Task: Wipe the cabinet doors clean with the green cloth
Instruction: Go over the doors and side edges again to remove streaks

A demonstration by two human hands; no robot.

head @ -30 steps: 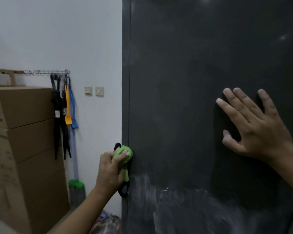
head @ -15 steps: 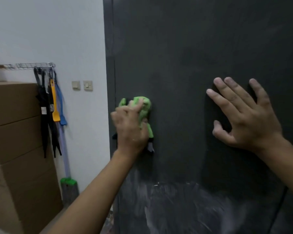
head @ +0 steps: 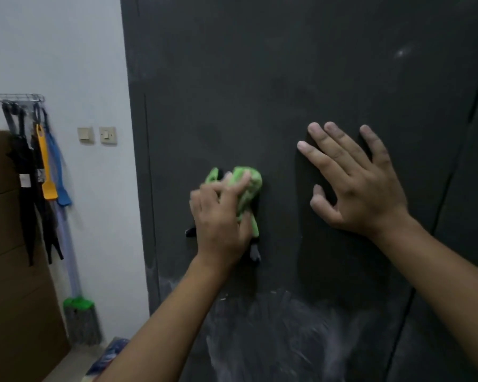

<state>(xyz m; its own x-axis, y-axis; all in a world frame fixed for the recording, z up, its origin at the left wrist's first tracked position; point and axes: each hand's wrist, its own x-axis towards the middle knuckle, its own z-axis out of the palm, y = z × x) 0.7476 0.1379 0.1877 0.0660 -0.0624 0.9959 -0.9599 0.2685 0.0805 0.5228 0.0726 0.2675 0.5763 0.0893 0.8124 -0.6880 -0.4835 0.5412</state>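
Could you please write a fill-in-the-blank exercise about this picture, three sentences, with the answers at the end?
The left hand grips a ____ cloth against the cabinet door.
The right hand lies flat on that door and holds ____.
The whitish smears on the door lie ____ both hands.
Missing words: green; nothing; below.

Cloth (head: pixel 250 186) on door (head: pixel 260 78), under L hand (head: pixel 218 219)

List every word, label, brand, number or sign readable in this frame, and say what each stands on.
No text here can be read.
White tag on the black hanging item: too small to tell if it is printed.
Colourful packet low down by the cabinet: print blurred, unreadable.
Cabinet door, green cloth, cardboard boxes, wall switches: no lettering visible.
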